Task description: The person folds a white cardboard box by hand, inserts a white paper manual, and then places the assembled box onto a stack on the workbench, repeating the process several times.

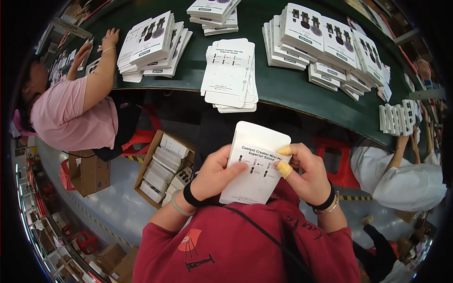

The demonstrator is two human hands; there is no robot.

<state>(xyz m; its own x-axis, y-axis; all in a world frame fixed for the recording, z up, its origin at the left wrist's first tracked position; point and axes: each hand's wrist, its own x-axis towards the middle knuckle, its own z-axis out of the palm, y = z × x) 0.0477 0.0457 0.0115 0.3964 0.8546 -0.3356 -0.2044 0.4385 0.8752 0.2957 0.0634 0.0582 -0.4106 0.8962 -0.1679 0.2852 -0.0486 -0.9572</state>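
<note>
Head: left grip (213, 170) and right grip (307, 169) clasp a carton (249, 189) near a green table (255, 21), grey floor (109, 203) below.

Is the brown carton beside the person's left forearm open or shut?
Open: the carton has an uncovered top, showing white packs inside.

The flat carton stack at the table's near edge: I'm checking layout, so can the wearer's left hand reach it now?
Probably yes: the stack juts off the table and the way looks free. But the left hand holds a white carton it may need to release first.
</note>
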